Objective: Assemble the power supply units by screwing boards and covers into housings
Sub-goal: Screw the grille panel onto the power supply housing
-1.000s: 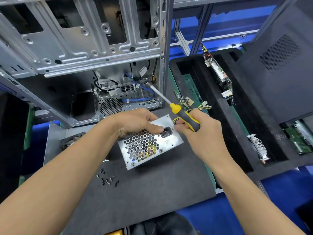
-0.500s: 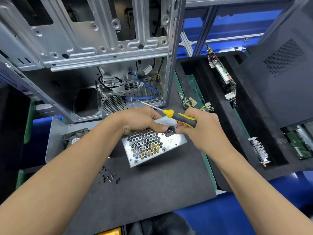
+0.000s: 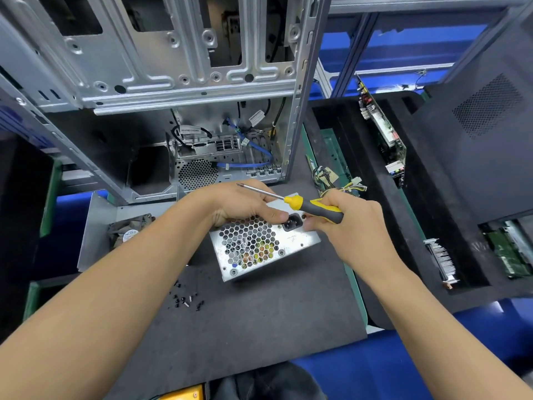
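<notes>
A silver power supply unit point(image 3: 259, 249) with a honeycomb grille and a black mains socket stands on the dark mat point(image 3: 245, 327). My left hand point(image 3: 245, 206) grips its top edge, thumb beside the socket. My right hand point(image 3: 352, 223) holds a yellow and black screwdriver point(image 3: 314, 207) by the handle. The shaft lies almost flat, pointing left over my left hand. The fingertips of my right hand touch the unit's face next to the socket. Several small black screws point(image 3: 186, 301) lie loose on the mat, left of the unit.
An open computer case point(image 3: 178, 82) stands behind the unit, with blue cables inside. A small fan point(image 3: 128, 230) lies on a grey metal panel at the left. To the right, black foam trays point(image 3: 375, 197) hold circuit boards point(image 3: 380, 131) and a heatsink point(image 3: 441, 259).
My right hand has tilted the screwdriver down from pointing up and away to lying nearly flat over my left hand. My right fingertips have come to the unit's face by the socket.
</notes>
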`<move>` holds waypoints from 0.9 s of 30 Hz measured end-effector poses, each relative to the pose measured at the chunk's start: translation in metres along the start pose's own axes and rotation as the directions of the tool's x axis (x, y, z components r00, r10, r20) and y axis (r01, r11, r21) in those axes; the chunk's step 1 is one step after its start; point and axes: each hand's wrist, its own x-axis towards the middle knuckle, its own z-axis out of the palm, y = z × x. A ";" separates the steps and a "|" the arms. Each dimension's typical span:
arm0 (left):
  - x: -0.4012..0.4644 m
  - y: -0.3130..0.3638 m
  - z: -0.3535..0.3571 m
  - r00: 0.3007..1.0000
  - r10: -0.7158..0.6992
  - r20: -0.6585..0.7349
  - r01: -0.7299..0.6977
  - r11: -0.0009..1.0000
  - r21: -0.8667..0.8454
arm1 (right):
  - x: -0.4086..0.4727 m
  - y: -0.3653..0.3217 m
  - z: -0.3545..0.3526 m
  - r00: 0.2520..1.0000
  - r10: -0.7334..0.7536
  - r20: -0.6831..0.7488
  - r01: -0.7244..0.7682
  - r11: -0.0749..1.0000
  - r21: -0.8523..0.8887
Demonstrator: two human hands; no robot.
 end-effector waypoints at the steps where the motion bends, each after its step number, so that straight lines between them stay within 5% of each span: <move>1: -0.001 0.001 0.001 1.000 -0.015 -0.006 0.015 1.000 -0.009 | 0.000 -0.001 -0.002 0.999 0.045 0.016 -0.045 0.999 0.018; 6: -0.003 0.003 0.001 0.999 -0.037 0.023 0.037 0.999 -0.011 | -0.003 0.001 -0.013 0.987 0.140 0.081 -0.157 0.947 0.279; 11: -0.004 0.003 0.001 0.995 -0.085 0.056 0.090 0.992 -0.090 | -0.004 0.016 -0.024 0.966 0.245 -0.080 -0.210 0.927 0.311; 16: -0.007 0.008 0.002 0.993 -0.104 0.060 0.109 0.991 -0.079 | -0.006 0.025 -0.042 0.955 0.119 -0.271 -0.012 0.930 0.367; 18: -0.008 0.013 0.004 0.992 -0.120 0.039 0.120 0.992 -0.023 | -0.005 0.025 -0.046 0.937 0.166 -0.307 0.025 0.845 0.534; 23: -0.005 0.021 0.012 0.987 -0.143 -0.068 0.152 0.977 0.148 | 0.001 0.015 -0.047 0.912 0.353 -0.209 0.083 0.341 0.937; 27: -0.001 0.023 0.016 0.982 -0.142 -0.126 0.163 0.970 0.180 | 0.005 0.015 -0.043 0.860 0.416 -0.296 0.052 0.505 0.861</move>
